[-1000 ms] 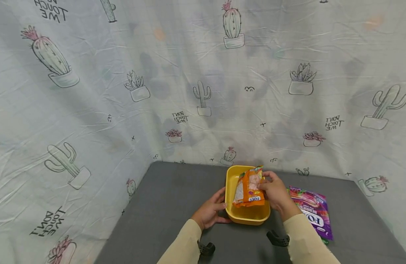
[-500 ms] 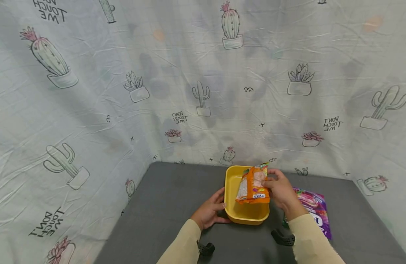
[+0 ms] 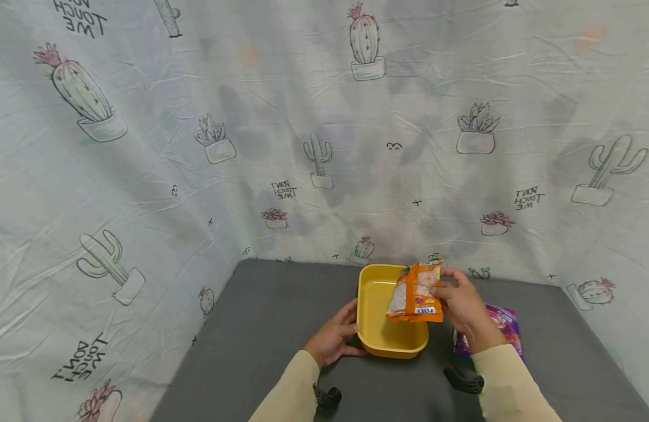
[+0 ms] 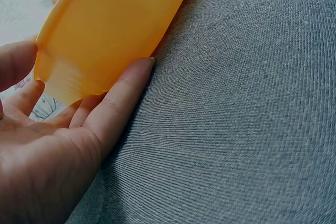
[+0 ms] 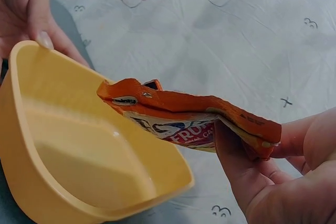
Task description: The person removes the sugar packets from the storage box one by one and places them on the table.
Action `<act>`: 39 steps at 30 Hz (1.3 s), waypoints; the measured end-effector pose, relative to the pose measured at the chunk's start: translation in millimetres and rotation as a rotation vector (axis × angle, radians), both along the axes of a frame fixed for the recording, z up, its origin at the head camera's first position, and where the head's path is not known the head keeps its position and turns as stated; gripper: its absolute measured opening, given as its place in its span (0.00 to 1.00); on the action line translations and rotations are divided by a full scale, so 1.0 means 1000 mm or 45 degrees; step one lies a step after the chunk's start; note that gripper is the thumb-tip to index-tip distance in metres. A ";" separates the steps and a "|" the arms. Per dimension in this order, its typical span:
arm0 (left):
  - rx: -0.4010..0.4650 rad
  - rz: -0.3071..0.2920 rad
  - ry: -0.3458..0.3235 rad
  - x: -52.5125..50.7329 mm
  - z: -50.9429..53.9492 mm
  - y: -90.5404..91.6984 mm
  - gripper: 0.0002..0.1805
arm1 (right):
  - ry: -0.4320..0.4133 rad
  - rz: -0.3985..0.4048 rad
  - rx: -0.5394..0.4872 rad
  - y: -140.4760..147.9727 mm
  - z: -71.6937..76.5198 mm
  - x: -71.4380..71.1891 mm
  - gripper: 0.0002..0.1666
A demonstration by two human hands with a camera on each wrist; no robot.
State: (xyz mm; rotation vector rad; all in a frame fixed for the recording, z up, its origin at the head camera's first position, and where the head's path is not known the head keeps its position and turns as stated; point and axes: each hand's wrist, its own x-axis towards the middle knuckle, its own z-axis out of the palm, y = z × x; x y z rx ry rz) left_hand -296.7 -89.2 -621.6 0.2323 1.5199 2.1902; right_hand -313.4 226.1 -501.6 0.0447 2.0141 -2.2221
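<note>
An orange candy bag (image 3: 416, 296) is pinched at its right edge by my right hand (image 3: 465, 305). It hangs above the right side of a yellow plastic tub (image 3: 390, 352), whose inside is bare in the right wrist view. My left hand (image 3: 334, 335) holds the tub at its left side. In the left wrist view its fingers (image 4: 122, 93) lie along the tub's outer wall, and a fingertip bends over the rim in the right wrist view. A purple candy bag (image 3: 508, 326) lies on the table, partly hidden by my right hand and forearm.
The dark grey table (image 3: 282, 305) ends at a pale curtain (image 3: 324, 223) printed with cacti, which stands close behind the tub. A second curtain stretch (image 3: 145, 199) runs along the left. Black wrist straps (image 3: 464, 382) show below both hands.
My right hand has moved right with the orange candy bag, from over the tub's middle towards its right rim. It covers more of the purple bag. The left hand and tub stay nearly still.
</note>
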 end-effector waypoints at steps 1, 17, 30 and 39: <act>0.001 -0.002 0.001 0.000 0.000 0.000 0.40 | 0.002 0.000 -0.003 0.002 0.001 0.000 0.26; 0.019 -0.005 -0.010 0.000 0.002 0.000 0.41 | 0.026 -0.032 -0.006 0.039 0.005 0.009 0.23; 0.018 0.003 -0.005 0.000 -0.002 0.002 0.40 | 0.049 -0.080 -0.066 0.066 -0.004 0.017 0.21; 0.004 0.006 0.002 0.000 -0.003 0.006 0.39 | 0.045 -0.088 -0.096 0.088 -0.009 0.023 0.20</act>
